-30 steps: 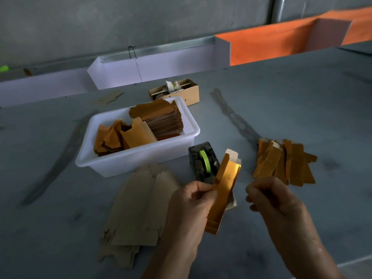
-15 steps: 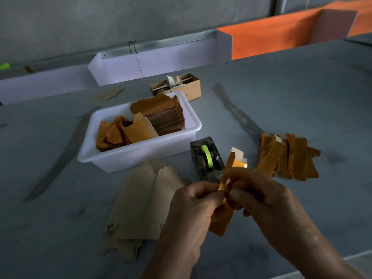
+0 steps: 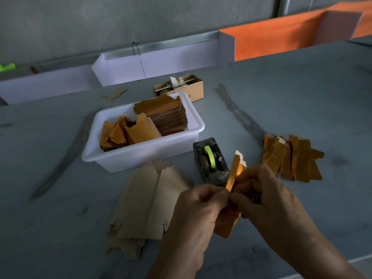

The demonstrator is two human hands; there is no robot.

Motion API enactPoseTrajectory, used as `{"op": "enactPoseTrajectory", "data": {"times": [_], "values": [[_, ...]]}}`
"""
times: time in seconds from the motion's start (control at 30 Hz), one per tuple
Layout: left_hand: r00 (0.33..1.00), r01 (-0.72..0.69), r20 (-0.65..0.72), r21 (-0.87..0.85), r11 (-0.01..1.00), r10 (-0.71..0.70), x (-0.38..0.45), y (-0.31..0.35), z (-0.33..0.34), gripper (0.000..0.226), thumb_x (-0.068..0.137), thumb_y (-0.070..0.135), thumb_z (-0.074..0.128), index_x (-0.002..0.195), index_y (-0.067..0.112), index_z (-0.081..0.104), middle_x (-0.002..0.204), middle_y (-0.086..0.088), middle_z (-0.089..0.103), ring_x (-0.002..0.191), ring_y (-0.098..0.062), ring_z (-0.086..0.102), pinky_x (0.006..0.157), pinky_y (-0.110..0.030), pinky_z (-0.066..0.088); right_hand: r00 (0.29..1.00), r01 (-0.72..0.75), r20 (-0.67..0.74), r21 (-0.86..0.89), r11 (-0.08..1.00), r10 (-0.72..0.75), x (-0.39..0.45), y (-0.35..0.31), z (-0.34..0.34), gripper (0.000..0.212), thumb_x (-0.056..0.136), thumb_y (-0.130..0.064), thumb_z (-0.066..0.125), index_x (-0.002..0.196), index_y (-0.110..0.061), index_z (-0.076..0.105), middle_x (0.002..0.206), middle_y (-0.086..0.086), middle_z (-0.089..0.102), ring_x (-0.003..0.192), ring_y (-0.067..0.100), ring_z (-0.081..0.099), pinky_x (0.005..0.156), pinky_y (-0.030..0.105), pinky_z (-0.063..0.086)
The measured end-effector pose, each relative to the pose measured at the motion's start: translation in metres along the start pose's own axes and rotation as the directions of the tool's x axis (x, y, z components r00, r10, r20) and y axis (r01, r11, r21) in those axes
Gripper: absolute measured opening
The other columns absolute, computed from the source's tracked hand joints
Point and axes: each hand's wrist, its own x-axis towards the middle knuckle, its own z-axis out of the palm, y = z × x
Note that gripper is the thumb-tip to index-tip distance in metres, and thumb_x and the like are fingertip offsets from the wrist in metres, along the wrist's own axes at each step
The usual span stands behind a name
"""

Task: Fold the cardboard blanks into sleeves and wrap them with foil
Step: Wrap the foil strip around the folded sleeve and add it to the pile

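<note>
Both hands hold one narrow gold-foil sleeve [image 3: 231, 174] upright above the grey table, its white cardboard top poking out. My left hand [image 3: 198, 210] pinches its left edge at mid-height. My right hand [image 3: 265, 200] pinches the same spot from the right, fingers curled over the foil. The sleeve's lower end shows below the hands. A stack of flat brown cardboard blanks [image 3: 149, 202] lies left of my hands. A pile of finished gold sleeves [image 3: 291, 158] lies on the right.
A white plastic tub [image 3: 141, 156] with gold foil sheets stands behind the blanks. A tape dispenser [image 3: 210, 160] with a green roll sits just beyond my hands. A small open cardboard box [image 3: 181, 86] sits farther back, before white and orange wall panels.
My right hand, apart from the sleeve one second ago, has come in and taken hold of it beside my left hand. The sleeve has stayed nearly in place.
</note>
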Motion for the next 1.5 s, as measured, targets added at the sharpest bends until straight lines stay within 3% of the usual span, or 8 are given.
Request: {"op": "enactPoseTrajectory", "data": {"times": [0.43,0.57,0.7,0.93,1.07,1.17,1.37,1.5], "values": [[0.789,-0.393,-0.388,0.276,0.877,0.476,-0.002,-0.027,0.008,0.009,0.085,0.010,0.066,0.080,0.016,0.070,0.073,-0.005,0.070,0.067,-0.018,0.069,0.064,-0.040,0.058,0.998,-0.022,-0.063,-0.331,0.943,0.001,0.001,-0.018,0.005,0.045,0.064,-0.069,0.051,0.087,-0.034,0.034,0.058,-0.008,0.053,0.055,0.004,0.053,0.051,0.026,0.047],[0.857,-0.326,-0.351,0.199,0.924,0.378,-0.002,-0.021,0.003,0.009,0.086,0.018,0.065,0.082,0.021,0.072,0.075,-0.002,0.072,0.070,-0.012,0.070,0.057,-0.018,0.054,0.992,-0.123,0.025,0.075,0.990,0.122,0.004,-0.007,0.006,0.053,0.047,-0.070,0.053,0.085,-0.034,0.048,0.070,-0.007,0.063,0.067,0.003,0.063,0.057,0.017,0.050],[0.903,-0.248,-0.319,0.162,0.955,0.289,-0.001,-0.024,0.004,0.019,0.087,0.015,0.066,0.075,0.030,0.072,0.071,0.000,0.072,0.066,-0.013,0.069,0.054,-0.022,0.053,0.969,-0.242,0.155,0.475,0.846,0.190,0.004,0.001,0.022,0.015,0.071,-0.023,0.074,0.084,-0.019,0.067,0.078,0.008,0.071,0.080,0.027,0.067,0.079,0.044,0.054],[0.948,-0.131,-0.251,0.253,0.958,0.196,0.003,-0.019,-0.016,0.008,0.086,0.031,0.064,0.091,0.037,0.063,0.076,0.008,0.072,0.072,-0.010,0.069,0.053,-0.032,0.055,0.972,-0.232,0.089,0.468,0.853,0.215,0.020,0.013,0.016,0.015,0.089,-0.013,0.057,0.084,-0.023,0.066,0.072,0.006,0.067,0.069,0.018,0.066,0.061,0.029,0.053],[0.831,0.148,-0.408,0.818,0.556,0.378,0.012,-0.021,-0.052,0.029,0.090,0.041,0.054,0.114,0.026,0.059,0.110,0.002,0.064,0.102,-0.019,0.058,0.085,-0.028,0.043,0.935,-0.246,-0.205,0.216,0.945,0.291,0.057,0.044,-0.004,0.009,0.092,-0.022,0.054,0.086,-0.023,0.062,0.065,0.004,0.060,0.052,0.013,0.058,0.046,0.023,0.043],[0.840,0.387,-0.443,0.894,0.225,0.314,0.016,-0.028,-0.071,0.051,0.086,0.059,0.048,0.122,0.023,0.047,0.122,-0.002,0.044,0.112,-0.023,0.041,0.092,-0.031,0.038,0.922,-0.336,-0.214,-0.029,0.942,0.322,0.080,0.064,-0.010,0.015,0.093,-0.026,0.053,0.085,-0.014,0.057,0.069,0.009,0.059,0.062,0.023,0.059,0.056,0.036,0.052],[0.829,0.376,-0.496,0.836,0.400,0.257,0.030,-0.027,-0.085,0.033,0.074,0.048,0.071,0.085,0.022,0.053,0.104,-0.007,0.054,0.099,-0.028,0.049,0.087,-0.034,0.038,0.926,-0.307,-0.309,-0.289,0.907,0.215,0.072,0.065,-0.008,0.040,0.092,-0.026,0.052,0.128,-0.010,0.052,0.129,0.016,0.050,0.118,0.034,0.045,0.099,0.046,0.041],[0.837,0.317,-0.495,0.786,0.531,0.233,0.034,-0.022,-0.091,0.022,0.080,0.038,0.070,0.075,0.018,0.061,0.086,-0.005,0.064,0.085,-0.024,0.060,0.070,-0.031,0.044,0.934,-0.150,-0.351,-0.217,0.965,0.067,0.054,0.047,-0.003,0.032,0.090,-0.021,0.056,0.121,-0.011,0.057,0.128,0.008,0.051,0.110,0.029,0.052,0.090,0.040,0.047]]}}
